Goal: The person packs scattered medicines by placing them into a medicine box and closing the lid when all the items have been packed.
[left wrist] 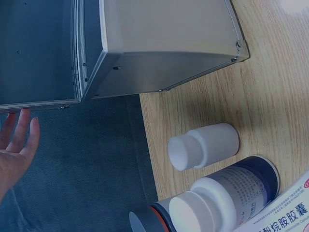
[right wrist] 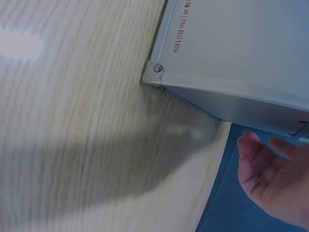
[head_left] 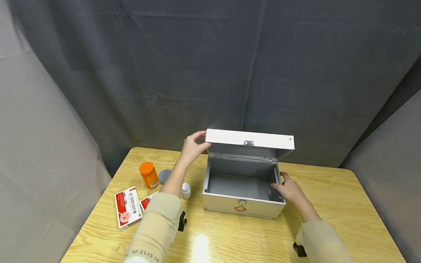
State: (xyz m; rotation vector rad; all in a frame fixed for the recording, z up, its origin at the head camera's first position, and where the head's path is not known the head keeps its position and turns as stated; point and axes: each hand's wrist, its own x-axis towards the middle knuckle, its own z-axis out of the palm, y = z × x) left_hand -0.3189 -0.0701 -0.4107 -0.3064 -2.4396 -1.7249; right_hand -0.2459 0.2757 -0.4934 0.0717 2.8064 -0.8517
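Through my remote feed, a silver-white metal first-aid case with a red cross (head_left: 222, 203) stood on a pale wood-grain bench (head_left: 234, 240), its hinged lid (head_left: 250, 138) raised over a grey interior. The person's left hand (head_left: 191, 146) pinched the lid's left end between thumb and fingers. The right hand (head_left: 292, 189) was at the case's right wall, fingers loosely bent and gripping nothing I could see; I could not tell whether it touched the rim. Left of the case, near it, stood a small white plastic bottle (head_left: 186, 191); farther left were an orange bottle (head_left: 149, 175) and a flat red-and-white carton (head_left: 127, 206).
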